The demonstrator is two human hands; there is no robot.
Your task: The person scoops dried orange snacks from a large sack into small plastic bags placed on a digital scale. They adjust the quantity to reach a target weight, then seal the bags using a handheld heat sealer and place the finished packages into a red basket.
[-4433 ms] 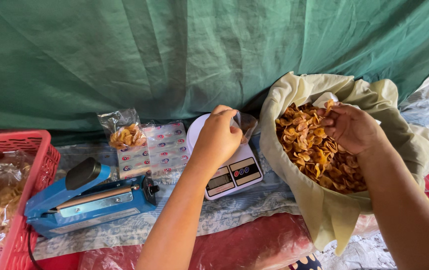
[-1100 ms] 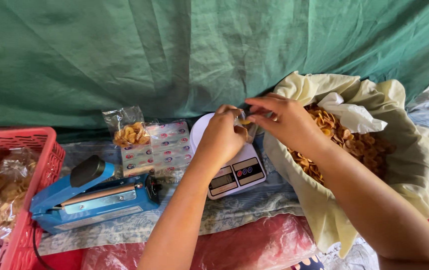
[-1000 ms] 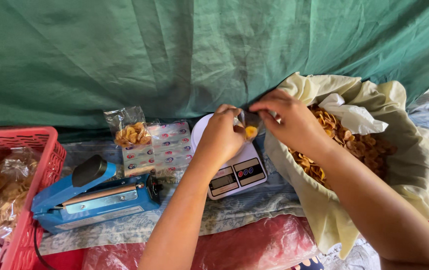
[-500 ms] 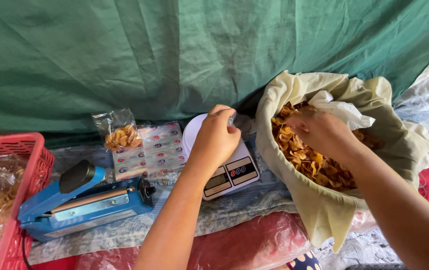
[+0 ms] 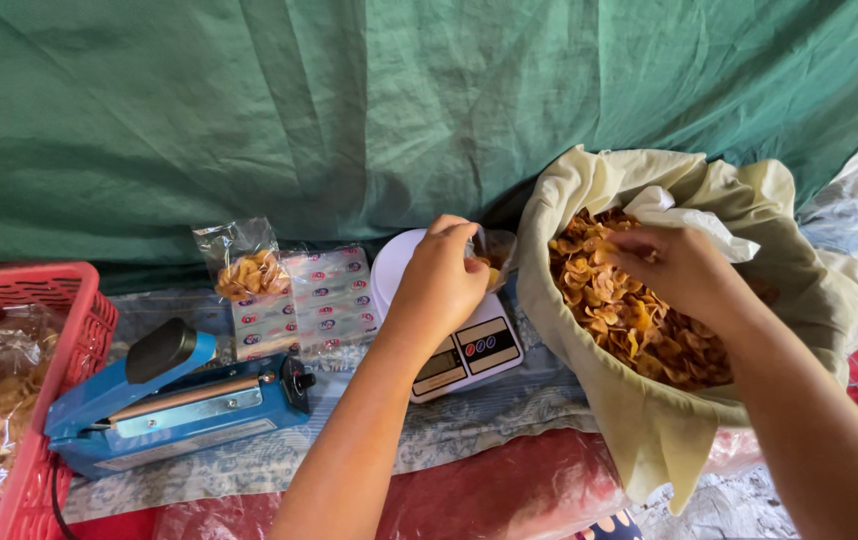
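Note:
My left hand [image 5: 439, 280] holds a small clear plastic bag [image 5: 492, 256] with a few orange chips in it, upright over the white digital kitchen scale [image 5: 459, 355]. My right hand [image 5: 674, 268] is down in the big cloth-lined sack [image 5: 649, 440], fingers curled on the heap of orange-yellow chips [image 5: 629, 320]. Whether that hand grips chips is hidden by its back.
A blue heat sealer [image 5: 169, 405] lies left of the scale. Behind it stand a filled chip bag [image 5: 244, 270] and a stack of printed labels [image 5: 319, 300]. A red plastic basket [image 5: 44, 330] with packed bags sits at far left. Green tarp hangs behind.
My right hand went from the small bag at the scale back into the sack of chips. My left hand kept holding the bag over the scale.

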